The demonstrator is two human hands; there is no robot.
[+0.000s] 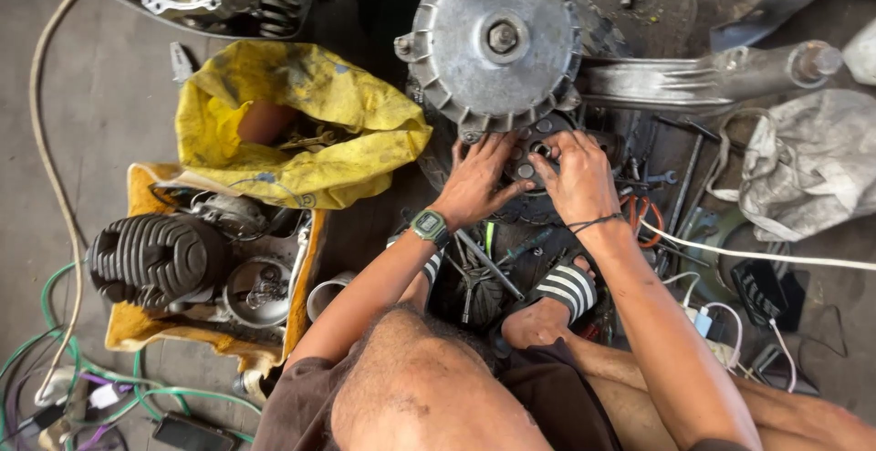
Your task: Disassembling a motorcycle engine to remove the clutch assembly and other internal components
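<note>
1. Yellow bag [301, 123], crumpled and open, lay left of round metal drum [495, 42].
2. Pressed left hand [474, 180] and right hand [577, 177], fingers spread, on dark plate [534, 145] just below drum.

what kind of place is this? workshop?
Likely an informal engine or scooter repair spot, worked on the floor. Both hands, left hand and right hand, are on a dark greasy part under a round metal drum; a finned cylinder and loose hand tools lie around.

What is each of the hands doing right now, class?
Left hand: fingers spread, pressing on the dark round engine part, gripping nothing.
Right hand: fingertips pinched at that part; what it holds cannot be told.
</note>
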